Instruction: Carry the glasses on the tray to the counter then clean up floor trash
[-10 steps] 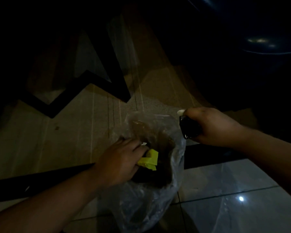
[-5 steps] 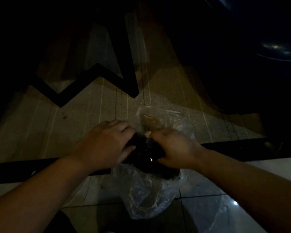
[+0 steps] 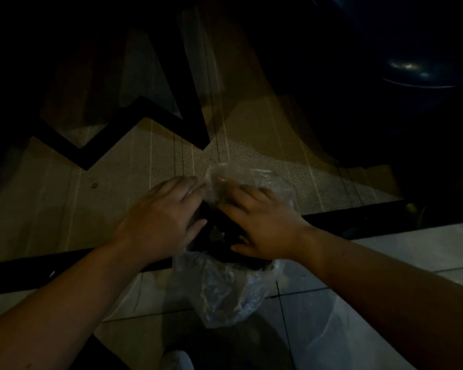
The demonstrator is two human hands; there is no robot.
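A clear plastic bag [image 3: 225, 297] filled with dark trash hangs low over the floor in the middle of the view. My left hand [image 3: 163, 220] is at the bag's left rim, thumb under the fingers, gripping the plastic. My right hand [image 3: 262, 228] lies flat over the bag's mouth with its fingers spread, resting on the dark trash [image 3: 217, 233] and the far flap of plastic. The picture is dim and the fingertips are blurred. No glasses or tray are in view.
A black zigzag metal frame [image 3: 112, 140] stands on the tan striped floor [image 3: 64, 209] ahead. A dark strip [image 3: 358, 217] separates that floor from the pale glossy tiles [image 3: 425, 249] below me. A dark blue rounded object [image 3: 417, 70] fills the upper right.
My right hand brought a dark object to the bag and now rests open over its mouth. The yellow scrap in my left hand is out of sight. My left hand shifted along the rim.
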